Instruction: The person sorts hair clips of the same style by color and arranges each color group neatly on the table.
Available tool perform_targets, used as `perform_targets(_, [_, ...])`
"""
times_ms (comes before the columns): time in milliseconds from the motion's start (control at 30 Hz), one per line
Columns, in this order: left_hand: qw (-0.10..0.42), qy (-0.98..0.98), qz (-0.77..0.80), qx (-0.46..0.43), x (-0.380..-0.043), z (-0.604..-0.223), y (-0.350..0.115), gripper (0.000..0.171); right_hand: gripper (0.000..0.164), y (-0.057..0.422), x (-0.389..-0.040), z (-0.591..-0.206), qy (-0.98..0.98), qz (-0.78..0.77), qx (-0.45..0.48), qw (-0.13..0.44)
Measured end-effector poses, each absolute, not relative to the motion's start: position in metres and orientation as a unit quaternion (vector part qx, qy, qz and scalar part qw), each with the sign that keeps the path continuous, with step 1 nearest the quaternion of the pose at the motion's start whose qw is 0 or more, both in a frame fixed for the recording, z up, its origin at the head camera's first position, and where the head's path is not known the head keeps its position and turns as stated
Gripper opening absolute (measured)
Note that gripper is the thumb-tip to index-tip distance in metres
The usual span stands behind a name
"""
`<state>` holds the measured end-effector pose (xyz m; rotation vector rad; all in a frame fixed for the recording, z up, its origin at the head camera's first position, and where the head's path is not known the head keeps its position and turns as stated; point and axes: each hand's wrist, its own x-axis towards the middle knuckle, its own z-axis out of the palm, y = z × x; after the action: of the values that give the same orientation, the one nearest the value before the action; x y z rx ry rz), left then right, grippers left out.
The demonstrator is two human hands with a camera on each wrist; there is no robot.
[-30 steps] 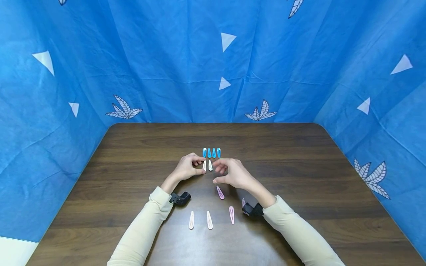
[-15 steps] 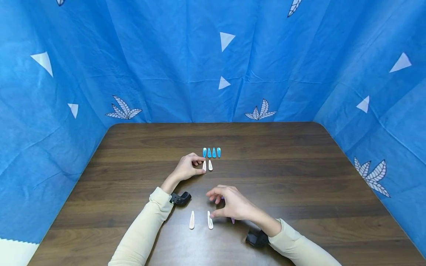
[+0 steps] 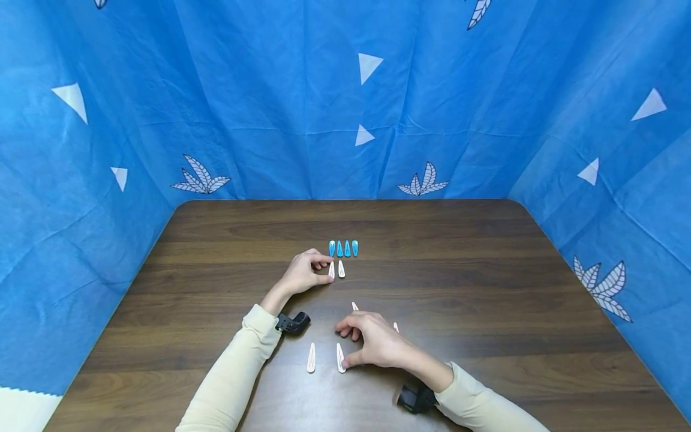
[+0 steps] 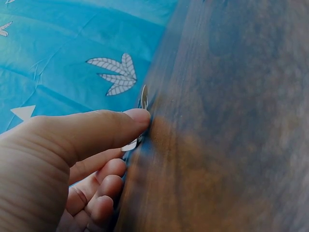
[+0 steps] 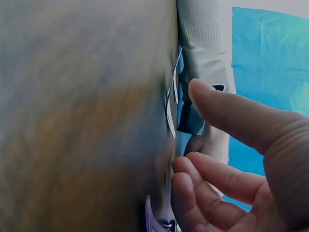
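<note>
My left hand (image 3: 302, 272) pinches a white snap hair clip (image 3: 332, 270) end to end between thumb and index finger, on the table beside a second white hair clip (image 3: 341, 269). In the left wrist view its thumb (image 4: 130, 116) presses at the clip's end. My right hand (image 3: 378, 341) hovers low over the front of the table, thumb and fingers apart. Its thumb overlaps the edge of another white hair clip (image 3: 340, 358) in the head view. In the right wrist view, two white clips (image 5: 171, 116) show past its fingertips, and a purple clip (image 5: 150, 217) lies below.
Several blue hair clips (image 3: 343, 248) stand in a row behind the white pair. Another white clip (image 3: 311, 358) lies at the front left. Two pale-looking clips (image 3: 354, 306) (image 3: 396, 327) show partly around my right hand. A blue patterned curtain (image 3: 302, 108) surrounds the brown wooden table (image 3: 459, 258).
My right hand has moved from beside the white pair toward the front of the table, down to the front white clip. My left hand has stayed in place on its clip.
</note>
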<state>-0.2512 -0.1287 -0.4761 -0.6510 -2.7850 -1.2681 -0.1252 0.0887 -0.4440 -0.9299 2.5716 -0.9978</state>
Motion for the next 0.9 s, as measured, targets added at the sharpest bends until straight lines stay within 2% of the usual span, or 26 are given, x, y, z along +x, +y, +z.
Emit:
perform_targets(467, [0.008,-0.887,-0.412,-0.209,-0.2529,-0.4763,-0.1282,0.042,0.054,0.0874,-0.1237,-0.4456,0.894,-0.278,-0.336,0.098])
perform_targets(900, [0.006,-0.887,-0.414,-0.205,-0.2539,-0.4801,-0.1278,0.042,0.051,0.0871,-0.1228,-0.4474,0.894,-0.273,-0.344,0.087])
